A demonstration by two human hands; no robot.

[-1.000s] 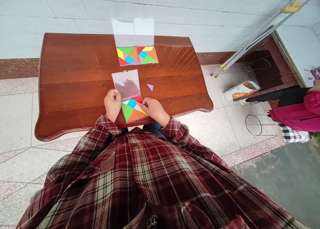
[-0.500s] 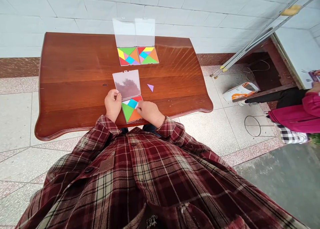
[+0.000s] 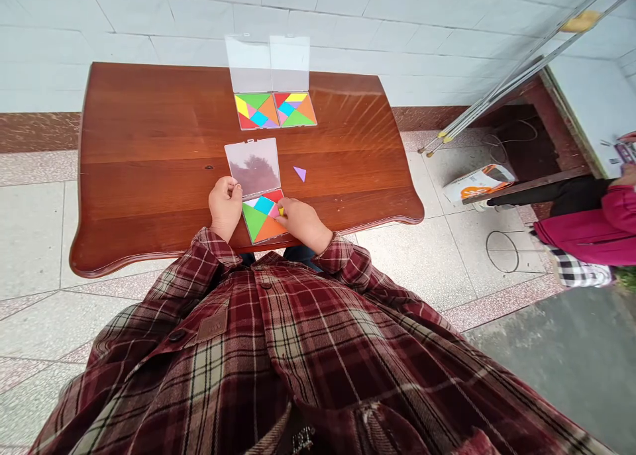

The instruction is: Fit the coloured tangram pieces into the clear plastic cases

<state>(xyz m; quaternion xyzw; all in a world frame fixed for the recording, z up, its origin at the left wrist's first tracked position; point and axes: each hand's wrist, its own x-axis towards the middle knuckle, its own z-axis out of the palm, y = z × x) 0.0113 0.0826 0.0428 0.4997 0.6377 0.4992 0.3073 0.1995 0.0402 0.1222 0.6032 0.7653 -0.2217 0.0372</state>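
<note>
A tangram case (image 3: 252, 242) lies open near the table's front edge, its clear lid (image 3: 254, 167) folded back. In its tray are a green piece (image 3: 255, 222), a blue piece (image 3: 263, 205), a red piece (image 3: 273, 195), an orange piece (image 3: 269, 230) and a pink piece (image 3: 273, 212). At the upper left a white gap shows. My left hand (image 3: 225, 206) is closed at the case's left edge by the hinge. Over the tray's right side, my right hand (image 3: 307, 224) pinches a yellow piece (image 3: 281, 211), mostly hidden by the fingers. A purple triangle (image 3: 300, 173) lies loose on the wood.
Two filled tangram cases (image 3: 275, 112) stand open side by side at the back of the wooden table (image 3: 149, 163), lids up by the tiled wall. Crutches (image 3: 447, 134) lean at right, near a white carton (image 3: 479, 182). A seated person (image 3: 586, 226) is at far right.
My right hand has shifted slightly to the right, uncovering the pink piece and a bit of yellow. My left hand stays in place.
</note>
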